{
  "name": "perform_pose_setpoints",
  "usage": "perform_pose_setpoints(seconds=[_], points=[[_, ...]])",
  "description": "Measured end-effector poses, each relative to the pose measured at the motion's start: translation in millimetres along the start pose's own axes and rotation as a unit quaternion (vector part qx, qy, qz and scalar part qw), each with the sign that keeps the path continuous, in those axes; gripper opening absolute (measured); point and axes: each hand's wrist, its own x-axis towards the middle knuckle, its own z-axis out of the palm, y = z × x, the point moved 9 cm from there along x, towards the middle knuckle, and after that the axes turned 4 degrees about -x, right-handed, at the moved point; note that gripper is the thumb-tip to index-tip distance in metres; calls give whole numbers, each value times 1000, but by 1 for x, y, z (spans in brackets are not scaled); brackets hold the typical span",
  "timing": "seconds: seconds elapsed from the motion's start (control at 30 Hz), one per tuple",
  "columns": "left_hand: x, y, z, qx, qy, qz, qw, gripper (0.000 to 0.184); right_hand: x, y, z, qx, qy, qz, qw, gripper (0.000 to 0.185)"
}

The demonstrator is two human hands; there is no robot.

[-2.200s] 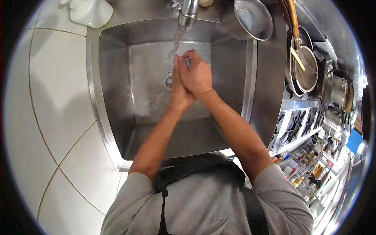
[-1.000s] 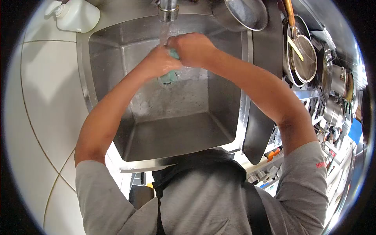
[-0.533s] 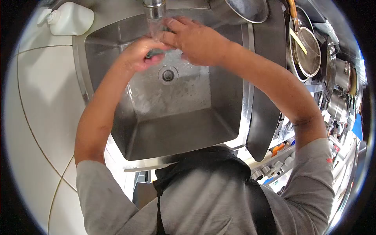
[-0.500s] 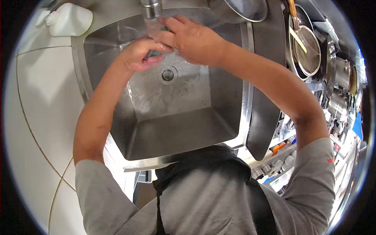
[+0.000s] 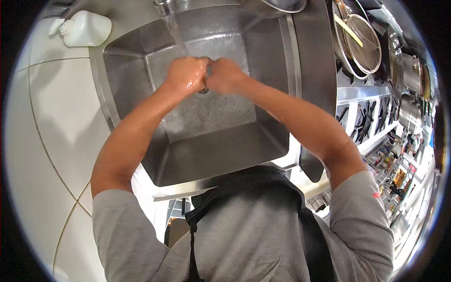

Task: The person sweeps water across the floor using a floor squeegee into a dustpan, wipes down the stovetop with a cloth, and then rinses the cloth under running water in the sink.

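Note:
My left hand (image 5: 187,74) is wet and closed in a fist over the steel sink (image 5: 197,162). Pressed close beside it is my right hand (image 5: 226,76), also closed and slightly smeared by motion. A small greyish-green bit shows between the two fists, too little of it to name. Both hands are held above the drain, which they partly cover. Water runs from the faucet (image 5: 164,7) behind them, falling just beyond my left hand.
A white plastic bottle (image 5: 88,29) stands on the tiled counter (image 5: 66,113) at the left. On the right are a dark panel (image 5: 314,94), strainers (image 5: 364,47), a stove (image 5: 364,120) and metal pots (image 5: 411,110). Another strainer's rim (image 5: 286,8) shows at the top.
Both hands have come out of the water stream, towards me, and closed into fists side by side. The view has shifted a little, showing more of the stove at right.

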Motion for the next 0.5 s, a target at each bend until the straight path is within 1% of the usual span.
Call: perform_pose_setpoints(seconds=[0.03, 0.07, 0.13, 0.17, 0.2, 0.27, 0.33, 0.37, 0.4, 0.43, 0.47, 0.5], points=[[-5, 10, -1, 10, -2, 30, 1000, 31, -13, 10, 12, 103, -55, 47, 992, 25], [-11, 22, -1, 21, -3, 60, 998, 29, -30, 17, 24, 205, -108, 92, 968, 26], [-28, 41, 10, 33, 2, 106, 994, 39, -70, 22, 36, 274, -166, 128, 938, 29], [-38, 50, 12, 43, 6, 129, 991, 44, -88, 24, 43, 293, -181, 133, 929, 28], [-52, 60, 5, 35, 14, 156, 987, 45, -103, 26, 53, 313, -193, 136, 920, 27], [-77, 78, -10, 21, 29, 221, 975, 46, -118, 37, 87, 241, -241, 117, 933, 36], [-77, 27, -14, 13, 123, 157, 980, 49, -164, 7, 49, 183, -127, -41, 974, 45], [-66, -3, -33, -51, 156, 53, 985, 48, -177, 12, 58, 153, -107, -53, 981, 48], [-55, -35, -46, -118, 180, -51, 975, 46, -186, 21, 75, 125, -88, -61, 986, 50], [-42, -69, -58, -185, 206, -118, 954, 46, -195, 29, 88, 99, -72, -66, 990, 53], [-32, -80, -82, -199, 284, -70, 935, 40, -213, 25, 84, 159, -57, -84, 982, 56], [-23, -91, -83, -111, 58, -237, 963, 41, -236, 26, 74, 218, -34, -93, 971, 59]])
